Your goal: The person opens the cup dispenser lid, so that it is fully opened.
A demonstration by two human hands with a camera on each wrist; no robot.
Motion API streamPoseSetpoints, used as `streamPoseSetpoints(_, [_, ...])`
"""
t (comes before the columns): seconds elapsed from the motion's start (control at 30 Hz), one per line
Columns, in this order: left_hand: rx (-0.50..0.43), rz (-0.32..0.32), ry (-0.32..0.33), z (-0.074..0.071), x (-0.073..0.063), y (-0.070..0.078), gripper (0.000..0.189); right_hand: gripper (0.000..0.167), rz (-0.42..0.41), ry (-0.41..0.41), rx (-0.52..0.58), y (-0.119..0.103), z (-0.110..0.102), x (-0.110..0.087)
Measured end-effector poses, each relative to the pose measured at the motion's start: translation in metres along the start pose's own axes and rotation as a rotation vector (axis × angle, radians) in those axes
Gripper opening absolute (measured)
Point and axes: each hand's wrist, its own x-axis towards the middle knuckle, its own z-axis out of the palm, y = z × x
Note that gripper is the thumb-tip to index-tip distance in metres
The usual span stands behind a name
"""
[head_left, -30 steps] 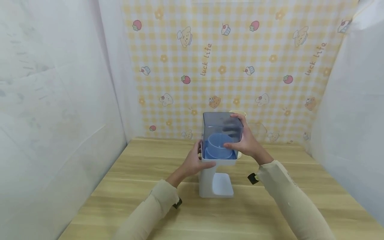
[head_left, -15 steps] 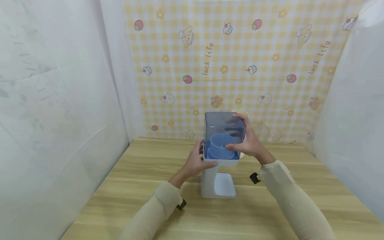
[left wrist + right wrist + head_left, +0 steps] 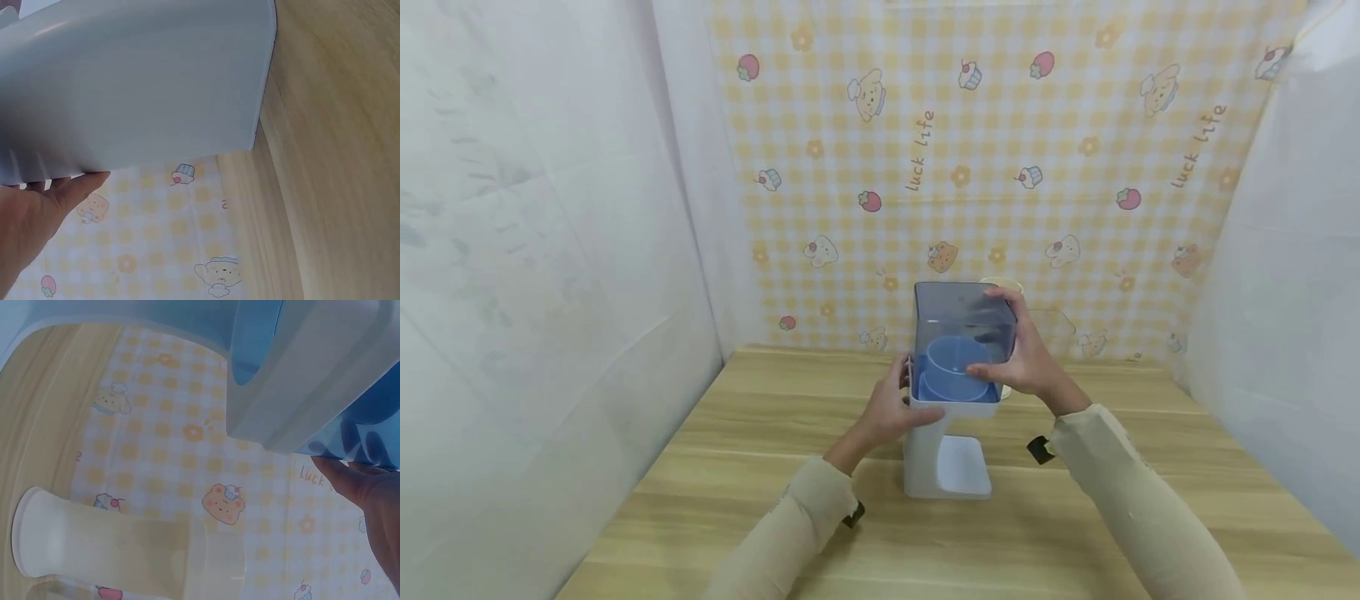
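A white dispenser stand (image 3: 921,462) with a flat foot stands upright on the table. On its top sits a see-through blue square tank (image 3: 955,308), with a round shape visible inside. My left hand (image 3: 883,412) grips the upper left of the stand, thumb along the front and fingers round the side. With thumb on the front face and fingers at the back right, my right hand (image 3: 1026,358) holds the tank. The left wrist view shows the stand's side wall (image 3: 144,94); in the right wrist view, fingers (image 3: 353,478) lie against the tank.
Behind the dispenser, largely hidden in the head view, is a pale cylindrical container (image 3: 125,550) with a white end. A faint clear outline (image 3: 1052,321) shows to its right. The wooden table (image 3: 760,483) meets a checked cloth backdrop (image 3: 970,125) and white side sheets.
The head view shifts slightly. Both hands keep their places on the dispenser, and nothing on the table visibly moves.
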Motion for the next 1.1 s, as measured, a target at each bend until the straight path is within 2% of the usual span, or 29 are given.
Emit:
streamPoseSetpoints(0.23, [-0.002, 0.013, -0.007, -0.0008, -0.0016, -0.0043, 0.104, 0.096, 0.034, -0.009, -0.008, -0.0026, -0.0027, 0.0025])
streamPoseSetpoints(0.73, [0.01, 0.029, -0.007, 0.0014, -0.0021, -0.0061, 0.101, 0.087, 0.011, 0.006, -0.034, -0.0017, -0.0076, 0.0052])
streamPoseSetpoints(0.9, [0.019, 0.023, -0.011, 0.0021, -0.0027, -0.0053, 0.099, 0.086, -0.016, 0.016, 0.02, -0.0006, -0.0064, 0.0035])
streamPoseSetpoints(1.1, [0.045, 0.022, -0.003, 0.0014, -0.0023, -0.0045, 0.096, 0.093, -0.054, -0.018, 0.078, -0.0041, -0.0063, 0.006])
